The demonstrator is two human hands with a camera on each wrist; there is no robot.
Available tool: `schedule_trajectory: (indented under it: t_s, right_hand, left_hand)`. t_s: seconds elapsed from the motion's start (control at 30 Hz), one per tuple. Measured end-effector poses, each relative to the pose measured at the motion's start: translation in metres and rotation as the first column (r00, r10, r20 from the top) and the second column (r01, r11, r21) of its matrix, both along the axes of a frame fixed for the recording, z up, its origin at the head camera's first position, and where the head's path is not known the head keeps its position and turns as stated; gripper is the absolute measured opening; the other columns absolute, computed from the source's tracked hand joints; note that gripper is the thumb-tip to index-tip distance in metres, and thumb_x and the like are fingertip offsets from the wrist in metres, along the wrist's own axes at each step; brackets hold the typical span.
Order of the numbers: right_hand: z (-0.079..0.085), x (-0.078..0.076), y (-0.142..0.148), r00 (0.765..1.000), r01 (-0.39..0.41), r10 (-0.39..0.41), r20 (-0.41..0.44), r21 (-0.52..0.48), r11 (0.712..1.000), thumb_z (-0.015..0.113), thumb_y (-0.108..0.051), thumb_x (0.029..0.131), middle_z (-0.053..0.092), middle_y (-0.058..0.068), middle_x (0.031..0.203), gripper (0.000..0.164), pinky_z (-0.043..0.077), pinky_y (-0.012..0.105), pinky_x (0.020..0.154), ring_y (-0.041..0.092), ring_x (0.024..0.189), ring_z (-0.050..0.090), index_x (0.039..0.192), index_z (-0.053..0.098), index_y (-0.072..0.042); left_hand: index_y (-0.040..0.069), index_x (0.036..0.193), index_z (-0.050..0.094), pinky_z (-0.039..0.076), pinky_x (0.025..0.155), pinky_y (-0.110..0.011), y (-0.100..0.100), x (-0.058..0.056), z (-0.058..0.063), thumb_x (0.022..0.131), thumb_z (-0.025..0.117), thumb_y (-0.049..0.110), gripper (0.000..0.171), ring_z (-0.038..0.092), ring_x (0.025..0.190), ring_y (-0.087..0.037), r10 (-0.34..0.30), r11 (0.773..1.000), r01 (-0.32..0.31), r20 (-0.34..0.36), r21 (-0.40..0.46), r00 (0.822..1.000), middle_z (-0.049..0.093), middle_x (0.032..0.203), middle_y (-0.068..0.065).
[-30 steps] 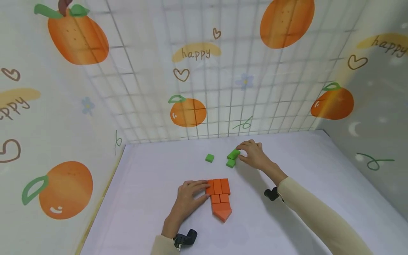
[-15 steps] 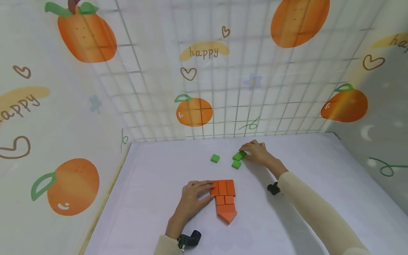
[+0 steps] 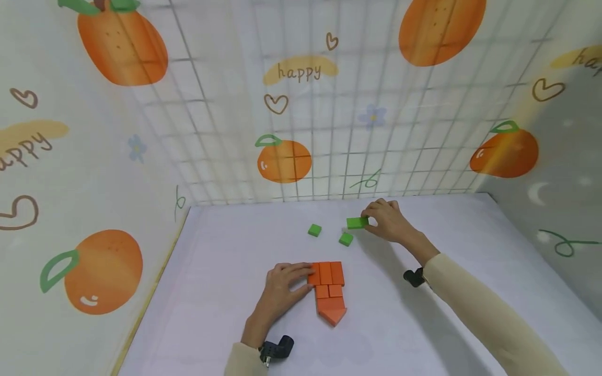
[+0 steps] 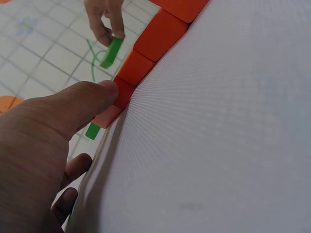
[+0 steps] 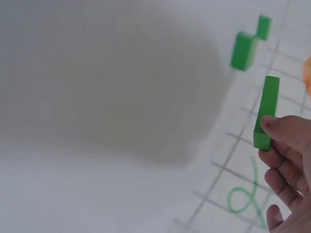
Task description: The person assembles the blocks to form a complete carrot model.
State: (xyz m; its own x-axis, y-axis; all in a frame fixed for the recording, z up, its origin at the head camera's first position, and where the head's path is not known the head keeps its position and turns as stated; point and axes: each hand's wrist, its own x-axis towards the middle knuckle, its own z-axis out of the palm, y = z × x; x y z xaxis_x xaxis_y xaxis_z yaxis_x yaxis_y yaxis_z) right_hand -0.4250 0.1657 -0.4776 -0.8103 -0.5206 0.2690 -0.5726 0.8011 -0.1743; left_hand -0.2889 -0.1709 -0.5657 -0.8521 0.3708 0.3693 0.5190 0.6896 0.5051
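My right hand [image 3: 386, 220] pinches one end of a long green block [image 3: 356, 223] between thumb and fingers. In the right wrist view the block [image 5: 270, 97] is held above the table. Two small square green blocks lie near it, one [image 3: 346, 239] just below and another [image 3: 314, 230] to the left. My left hand [image 3: 279, 286] rests at the left side of a flat group of orange blocks [image 3: 326, 273], its index finger and thumb touching the leftmost upright block. Below these lie smaller orange blocks [image 3: 328, 291] and an orange triangular block [image 3: 333, 316].
The white tabletop [image 3: 216, 282] meets a fruit-patterned cloth [image 3: 226, 156] at the back, with similar cloth on the left and right sides. Black camera mounts sit at the left wrist [image 3: 277, 349] and right wrist [image 3: 415, 277].
The right hand has pulled the long green block away from the nearby square one and lifted it, turning it sideways. The left hand keeps its place by the orange blocks.
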Motion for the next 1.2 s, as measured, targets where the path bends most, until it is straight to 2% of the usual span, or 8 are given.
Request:
schedule_trajectory:
  t_s: [0.27, 0.57, 0.87, 1.2]
  right_hand:
    - [0.014, 0.027, -0.016, 0.999, -0.049, 0.050, 0.019, -0.080, 0.996, 0.082, -0.018, 0.084, 0.068, 0.001, 0.108, 0.026, 0.030, 0.052, 0.087, 0.025, 0.107, 0.052, 0.108, 0.074, -0.012]
    - [0.007, 0.050, -0.045, 0.990, -0.136, 0.137, 0.019, -0.072, 0.988, 0.083, -0.020, 0.083, 0.068, 0.000, 0.108, 0.025, 0.032, 0.052, 0.089, 0.024, 0.109, 0.053, 0.106, 0.074, -0.015]
    - [0.004, 0.054, -0.071, 0.975, -0.221, 0.221, 0.008, 0.007, 0.975, 0.084, -0.022, 0.082, 0.068, -0.001, 0.105, 0.025, 0.033, 0.048, 0.088, 0.020, 0.104, 0.052, 0.104, 0.075, -0.016]
    - [-0.001, 0.053, -0.083, 0.972, -0.232, 0.228, 0.057, 0.072, 0.970, 0.083, -0.023, 0.084, 0.068, 0.001, 0.106, 0.025, 0.032, 0.045, 0.085, 0.021, 0.104, 0.053, 0.106, 0.076, -0.015]
  left_hand:
    - [0.029, 0.128, 0.069, 0.035, 0.096, -0.049, 0.000, 0.000, 0.000, 0.093, 0.071, 0.040, 0.037, 0.049, 0.118, -0.017, -0.004, 1.000, 0.004, -0.020, -0.002, 1.000, 0.059, 0.138, 0.016]
    - [0.029, 0.129, 0.069, 0.034, 0.097, -0.050, 0.002, 0.003, 0.002, 0.093, 0.071, 0.039, 0.037, 0.048, 0.119, -0.018, 0.005, 1.000, -0.005, 0.013, 0.002, 1.000, 0.059, 0.138, 0.016]
    - [0.029, 0.127, 0.070, 0.035, 0.096, -0.049, 0.001, 0.003, 0.002, 0.092, 0.072, 0.039, 0.037, 0.049, 0.117, -0.016, 0.008, 1.000, -0.008, 0.001, 0.001, 1.000, 0.059, 0.137, 0.016]
    - [0.028, 0.127, 0.070, 0.035, 0.097, -0.049, 0.002, 0.002, 0.003, 0.092, 0.072, 0.039, 0.036, 0.049, 0.116, -0.017, 0.003, 1.000, -0.003, -0.007, -0.009, 1.000, 0.060, 0.137, 0.014]
